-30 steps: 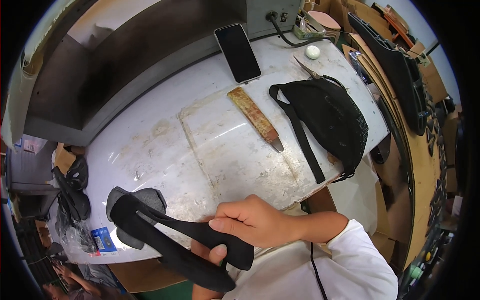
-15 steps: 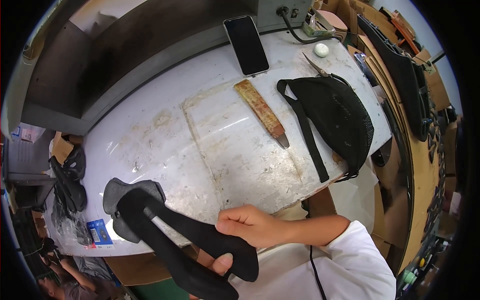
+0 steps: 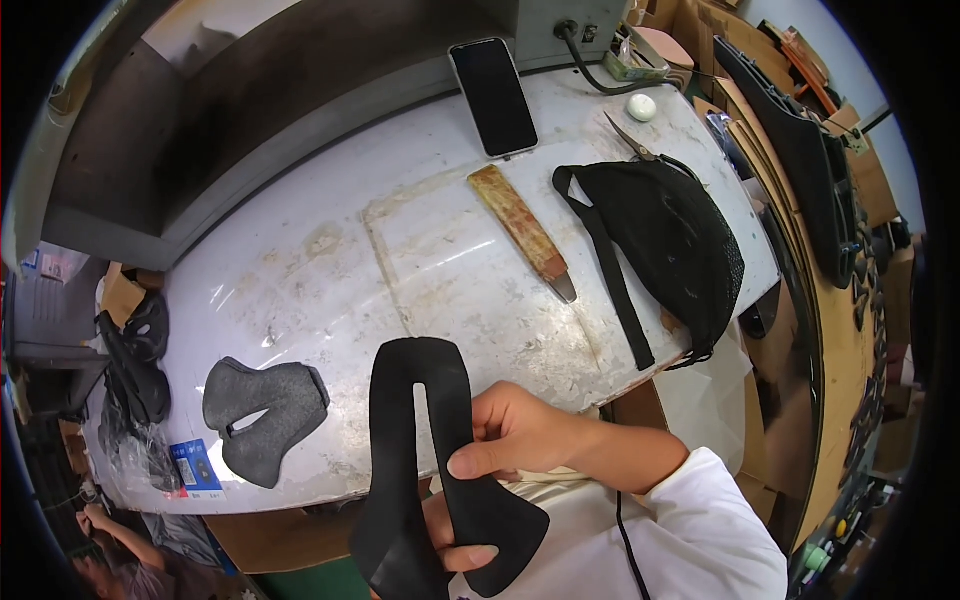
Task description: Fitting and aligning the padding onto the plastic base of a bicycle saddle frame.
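Observation:
My right hand (image 3: pixel 525 435) pinches the right arm of a black U-shaped fabric piece (image 3: pixel 395 480) between thumb and fingers. Lower down, my left hand (image 3: pixel 455 545) reaches through from behind, its thumb closed over the inner edge of the same piece; its other fingers are mostly hidden. The piece hangs over the table's front edge, its rounded bend pointing away from me and a narrow slot between its two arms. To its left, a grey foam pad (image 3: pixel 290 400) with a slit lies flat on the white table (image 3: pixel 300 290).
A knife with a wrapped handle (image 3: pixel 518 220) lies mid-table beyond my hands. Right of it is a black fabric bag (image 3: pixel 660 230) with a strap, pointed scissors (image 3: pixel 630 137) and a white round object (image 3: pixel 641 107). A phone (image 3: pixel 494 97) leans at the back.
The black fabric piece has swung right and turned upright, off the grey foam pad that it partly covered. Both hands have kept their hold on it.

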Available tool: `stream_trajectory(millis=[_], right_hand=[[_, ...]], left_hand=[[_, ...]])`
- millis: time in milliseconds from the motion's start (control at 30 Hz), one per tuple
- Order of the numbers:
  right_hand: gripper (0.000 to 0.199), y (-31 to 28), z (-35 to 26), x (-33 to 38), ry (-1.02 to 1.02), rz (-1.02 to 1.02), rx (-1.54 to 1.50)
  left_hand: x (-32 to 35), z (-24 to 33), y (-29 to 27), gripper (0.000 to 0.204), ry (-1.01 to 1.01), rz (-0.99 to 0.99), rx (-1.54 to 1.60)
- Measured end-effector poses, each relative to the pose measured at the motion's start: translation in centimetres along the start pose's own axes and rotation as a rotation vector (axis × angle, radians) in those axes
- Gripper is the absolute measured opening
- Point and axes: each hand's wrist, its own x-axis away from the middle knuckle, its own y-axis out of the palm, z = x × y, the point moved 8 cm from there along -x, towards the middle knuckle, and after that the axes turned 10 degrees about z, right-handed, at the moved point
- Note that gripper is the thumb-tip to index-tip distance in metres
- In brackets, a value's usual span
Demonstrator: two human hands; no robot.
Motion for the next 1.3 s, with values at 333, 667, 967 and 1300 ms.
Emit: stream_trajectory(millis=[333, 667, 967, 1300], right_hand=[[0.028, 1.6, 0.8, 0.2, -0.315, -0.027, -0.098], [0.047, 1.0, 2.1, 1.1, -0.369, -0.015, 0.223], [0.036, 2.4, -1.7, 1.4, -0.849, 0.199, 0.864], [0.039, 1.2, 0.9, -0.1, -0.305, 0.058, 0.370]], left_hand=[[-2.3, -12.5, -2.9, 0.052, -0.110, -0.866, -0.012], [-1.5, 4.6, -5.8, 0.070, 0.731, 0.780, 0.124], [-3.3, 3.0, -6.6, 0.075, 0.806, 0.503, 0.302], [-4.8, 3.4, -5.3, 0.077, 0.794, 0.207, 0.612]])
